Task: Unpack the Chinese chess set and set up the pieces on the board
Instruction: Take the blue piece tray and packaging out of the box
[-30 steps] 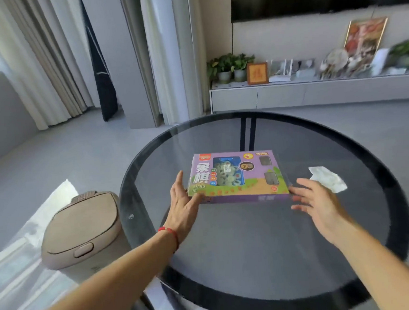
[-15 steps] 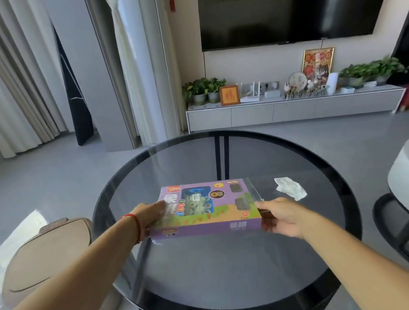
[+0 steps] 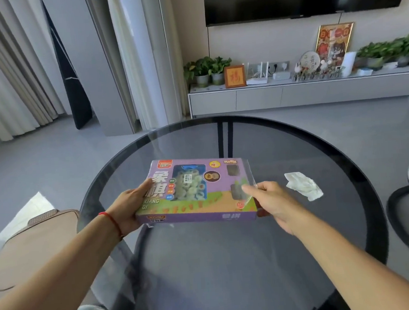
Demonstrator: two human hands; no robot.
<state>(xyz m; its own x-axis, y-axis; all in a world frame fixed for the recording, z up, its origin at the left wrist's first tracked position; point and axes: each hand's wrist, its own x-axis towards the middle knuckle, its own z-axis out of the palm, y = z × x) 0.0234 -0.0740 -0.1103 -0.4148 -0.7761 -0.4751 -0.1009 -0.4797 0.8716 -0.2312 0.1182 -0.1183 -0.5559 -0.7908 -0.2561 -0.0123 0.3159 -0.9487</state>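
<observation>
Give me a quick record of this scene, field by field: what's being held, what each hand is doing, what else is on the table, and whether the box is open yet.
held: chess box, purple, closed
left hand: grips the box's left end
right hand: pinches the clear wrap at the box's right end
table: round, dark glass
also on table: crumpled white tissue, right of the box
board and pieces out: not yet

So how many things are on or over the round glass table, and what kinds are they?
Chess set box: 1, held over the glass table by the left hand and right hand
Crumpled white paper: 1, lying on the glass
Hands: 2
Total: 4
</observation>
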